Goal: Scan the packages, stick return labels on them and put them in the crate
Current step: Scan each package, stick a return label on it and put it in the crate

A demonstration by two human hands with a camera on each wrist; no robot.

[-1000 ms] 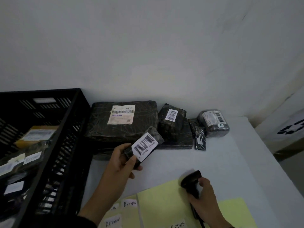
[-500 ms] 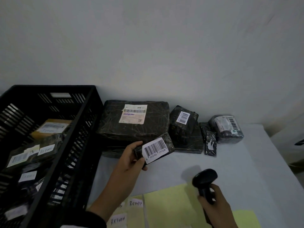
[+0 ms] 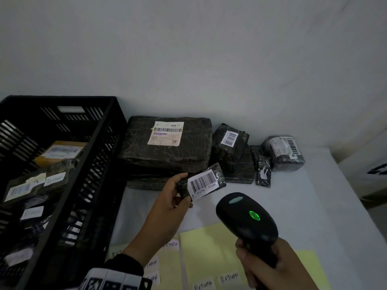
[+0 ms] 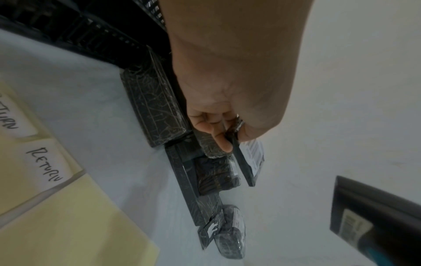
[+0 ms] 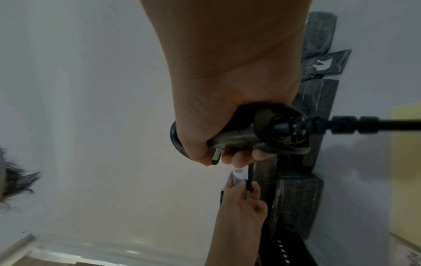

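Observation:
My left hand (image 3: 178,193) grips a small flat black package (image 3: 204,182) by its left end and holds it above the table, white barcode label facing up. In the left wrist view the thumb and fingers (image 4: 222,142) pinch the package (image 4: 247,165) edge-on. My right hand (image 3: 266,266) grips the handle of a black barcode scanner (image 3: 246,218), raised just right of and below the package, a green light lit on its head. In the right wrist view the scanner (image 5: 257,136) points toward the labelled package (image 5: 240,173). A black crate (image 3: 69,185) stands at left with several labelled packages.
More black wrapped packages line the wall: a large one (image 3: 167,147), a small one (image 3: 230,143) on a flat one, a thin sachet (image 3: 263,172) and a rounded one (image 3: 284,153). Yellow sheets (image 3: 209,248) with handwritten RETURN labels (image 3: 229,278) lie at the near edge.
The right hand lifted the scanner up and closer to the package, and its green light now shows. The left hand kept holding the package, its barcode tilted more level.

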